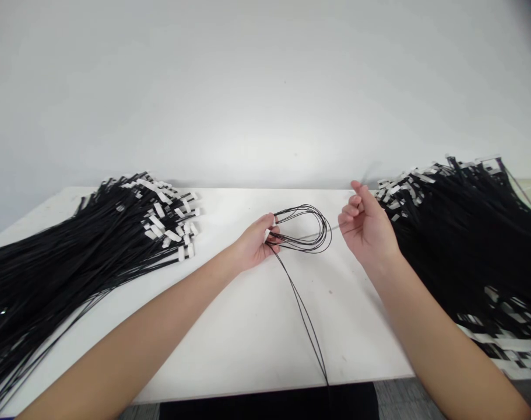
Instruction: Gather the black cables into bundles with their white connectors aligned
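Left hand (257,242) grasping a thin black cable coiled into an oblong loop (323,229), over the white tabletop (248,326); two-strand tail (294,286) runs to the near edge. Right hand (366,224) curled, pinching a blurred thin grey strip (336,227) that reaches the coil. Outboard: left heap (94,227) and right heap (457,233), black cables with white ends.

Over the flat white surface (361,332), the left hand (260,242) grips a looped coil of thin black cable (323,230), strands trailing downward. The right hand (366,224) seemingly pinches a blurred, thin grey strip (336,226). White-ended black cable piles (94,233) lie at both sides.
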Motion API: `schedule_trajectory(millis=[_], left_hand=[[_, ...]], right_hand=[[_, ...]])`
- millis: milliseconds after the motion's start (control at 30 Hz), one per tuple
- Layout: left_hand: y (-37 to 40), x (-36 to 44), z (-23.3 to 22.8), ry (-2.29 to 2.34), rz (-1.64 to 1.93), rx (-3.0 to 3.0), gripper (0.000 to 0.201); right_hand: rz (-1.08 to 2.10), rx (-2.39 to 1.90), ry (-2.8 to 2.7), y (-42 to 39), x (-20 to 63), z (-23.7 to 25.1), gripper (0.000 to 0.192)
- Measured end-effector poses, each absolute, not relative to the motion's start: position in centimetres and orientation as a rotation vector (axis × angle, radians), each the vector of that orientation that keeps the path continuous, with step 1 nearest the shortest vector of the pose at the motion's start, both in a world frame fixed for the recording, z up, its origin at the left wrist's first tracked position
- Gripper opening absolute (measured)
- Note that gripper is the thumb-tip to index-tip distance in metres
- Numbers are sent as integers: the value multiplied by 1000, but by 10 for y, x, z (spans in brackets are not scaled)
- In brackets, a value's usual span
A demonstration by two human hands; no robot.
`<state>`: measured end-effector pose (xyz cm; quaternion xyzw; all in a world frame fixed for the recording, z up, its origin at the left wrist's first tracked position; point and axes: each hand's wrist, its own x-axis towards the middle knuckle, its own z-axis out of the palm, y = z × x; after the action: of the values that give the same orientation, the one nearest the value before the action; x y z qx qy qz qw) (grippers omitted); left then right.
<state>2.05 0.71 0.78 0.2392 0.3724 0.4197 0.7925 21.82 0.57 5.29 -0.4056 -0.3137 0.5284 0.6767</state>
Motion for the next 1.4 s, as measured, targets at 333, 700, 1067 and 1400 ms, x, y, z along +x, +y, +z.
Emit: schedule_trajectory(millis=[333,700,1067,1400], left_hand=[[7,20,7,739,909,547,24],[5,21,9,743,897,565,25],[6,21,9,758,903,542,26],[6,20,8,760,907,535,26]], right_hand=[[1050,-1287,-1478,-15,209,58,23],[1035,-1328,-1586,-13,209,53,20],[1023,-1330,-1639,-12,211,47,18],[1002,-1326,-1630,-13,209,49,18]])
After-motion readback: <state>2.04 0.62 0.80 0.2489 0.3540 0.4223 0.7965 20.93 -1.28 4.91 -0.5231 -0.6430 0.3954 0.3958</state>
